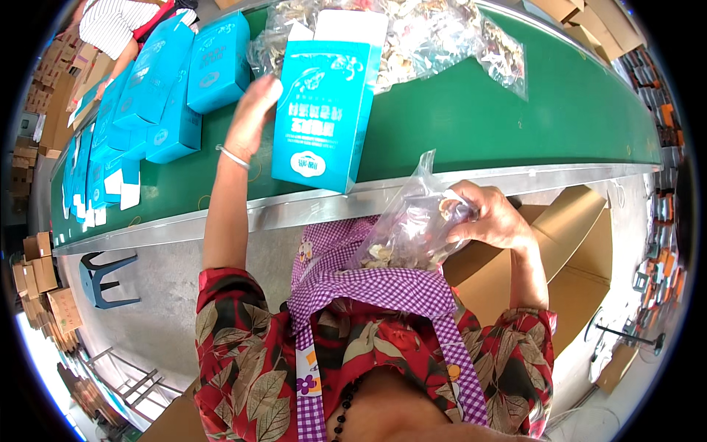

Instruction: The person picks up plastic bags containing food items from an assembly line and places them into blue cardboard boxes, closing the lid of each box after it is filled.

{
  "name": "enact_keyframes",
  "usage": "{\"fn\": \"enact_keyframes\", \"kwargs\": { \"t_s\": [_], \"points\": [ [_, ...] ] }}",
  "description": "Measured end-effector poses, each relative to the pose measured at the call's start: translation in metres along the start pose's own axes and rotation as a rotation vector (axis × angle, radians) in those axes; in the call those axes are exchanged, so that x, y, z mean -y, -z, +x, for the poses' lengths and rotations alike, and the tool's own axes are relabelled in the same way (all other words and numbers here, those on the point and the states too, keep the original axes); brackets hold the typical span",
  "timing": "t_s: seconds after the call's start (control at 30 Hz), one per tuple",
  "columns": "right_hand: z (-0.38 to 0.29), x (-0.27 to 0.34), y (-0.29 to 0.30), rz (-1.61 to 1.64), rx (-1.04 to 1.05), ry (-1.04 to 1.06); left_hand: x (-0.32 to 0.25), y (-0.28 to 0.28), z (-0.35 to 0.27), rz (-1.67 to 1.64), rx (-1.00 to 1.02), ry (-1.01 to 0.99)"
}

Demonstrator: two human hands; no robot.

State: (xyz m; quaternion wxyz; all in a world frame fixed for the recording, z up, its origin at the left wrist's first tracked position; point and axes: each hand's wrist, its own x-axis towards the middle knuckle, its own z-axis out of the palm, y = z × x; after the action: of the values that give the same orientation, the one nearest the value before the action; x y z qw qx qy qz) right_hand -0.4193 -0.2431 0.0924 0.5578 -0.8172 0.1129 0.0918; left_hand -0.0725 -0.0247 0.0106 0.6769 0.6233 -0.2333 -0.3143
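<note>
My right hand (pixel 494 215) grips the upper part of a clear plastic bag (pixel 406 221), held in front of my checked apron (pixel 359 284). Pale dried pieces sit low in the bag. At the belt's near edge is a turquoise printed carton (pixel 326 116), its white top flap open at the far end. My left hand (pixel 257 113) is at the carton's left side, slightly blurred. Its fingers are partly hidden, so I cannot tell whether they grasp the carton. Beyond the carton lies a heap of clear bags of dried pieces (pixel 428 47) on the green conveyor belt (pixel 469 127).
Several turquoise cartons (pixel 218 63) are stacked at the left. Another person's striped sleeve (pixel 113 25) shows behind them. A metal rail (pixel 287 207) edges the belt. Below right stands an open cardboard box (pixel 574 282); a blue plastic stool (pixel 105 282) is at lower left.
</note>
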Motion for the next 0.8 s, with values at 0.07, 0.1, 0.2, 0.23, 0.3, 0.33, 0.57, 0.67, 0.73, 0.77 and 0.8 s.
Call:
{"fn": "enact_keyframes", "kwargs": {
  "t_s": [0.07, 0.1, 0.2, 0.23, 0.3, 0.33, 0.57, 0.67, 0.73, 0.77, 0.8],
  "points": [
    [-0.005, -0.001, 0.002, 0.113, -0.079, -0.022, 0.011, -0.007, 0.0, -0.141, 0.233, 0.132],
    [-0.007, 0.002, 0.004, 0.216, -0.144, 0.012, 0.017, -0.014, -0.006, -0.222, 0.276, 0.207],
    [-0.014, -0.005, 0.023, 0.362, -0.498, 0.157, 0.019, -0.02, -0.017, -0.314, 0.23, 0.22],
    [-0.014, -0.005, 0.035, 0.363, -0.626, 0.165, 0.018, -0.022, -0.019, -0.327, 0.219, 0.189],
    [-0.003, 0.003, 0.055, 0.348, -0.828, 0.433, 0.024, -0.025, -0.021, -0.211, 0.113, 0.05],
    [0.001, 0.012, 0.064, 0.346, -0.901, 0.512, 0.018, -0.03, -0.025, -0.155, 0.116, -0.027],
    [0.032, 0.083, 0.101, 0.196, -0.874, 0.965, 0.013, -0.059, -0.04, 0.235, 0.053, -0.402],
    [0.043, 0.104, 0.083, -0.087, -0.907, 0.901, 0.025, -0.06, -0.049, 0.191, 0.003, -0.365],
    [0.043, 0.116, 0.078, -0.173, -0.821, 0.857, 0.034, -0.057, -0.053, 0.164, -0.028, -0.341],
    [0.042, 0.123, 0.078, -0.18, -0.758, 0.86, 0.035, -0.056, -0.053, 0.194, -0.024, -0.351],
    [0.041, 0.135, 0.07, -0.248, -0.755, 0.799, 0.035, -0.055, -0.055, 0.228, -0.024, -0.358]
  ]
}}
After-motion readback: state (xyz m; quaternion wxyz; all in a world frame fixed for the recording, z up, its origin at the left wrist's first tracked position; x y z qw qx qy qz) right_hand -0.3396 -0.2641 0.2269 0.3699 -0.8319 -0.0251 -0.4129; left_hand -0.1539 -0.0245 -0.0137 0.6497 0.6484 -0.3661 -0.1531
